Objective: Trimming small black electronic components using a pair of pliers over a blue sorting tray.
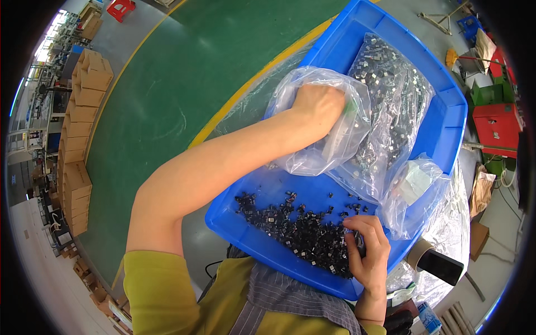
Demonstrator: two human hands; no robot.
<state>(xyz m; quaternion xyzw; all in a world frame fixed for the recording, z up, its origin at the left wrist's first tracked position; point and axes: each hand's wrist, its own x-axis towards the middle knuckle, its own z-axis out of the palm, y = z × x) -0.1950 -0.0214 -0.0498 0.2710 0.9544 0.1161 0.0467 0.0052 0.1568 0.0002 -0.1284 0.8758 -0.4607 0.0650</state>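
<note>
My left hand (319,107) reaches into the mouth of a clear plastic bag (304,159). Its fingers curl inward, and whatever they hold is hidden. Close to my body, my right hand (369,245) rests at the right end of a pile of small black parts (298,229). Thumb and fingers of that hand are bent toward each other; what is between them is too small to make out. The pile lies along the near side of a large blue tray (259,259). Silvery squares show on some parts.
A filled clear bag of similar parts (385,106) lies in the tray's far half. Near its right wall is a crumpled clear bag with a pale label (416,184). Outside sit a cardboard roll (420,254) and a dark phone-like slab (441,267). Cardboard boxes (78,139) line the left.
</note>
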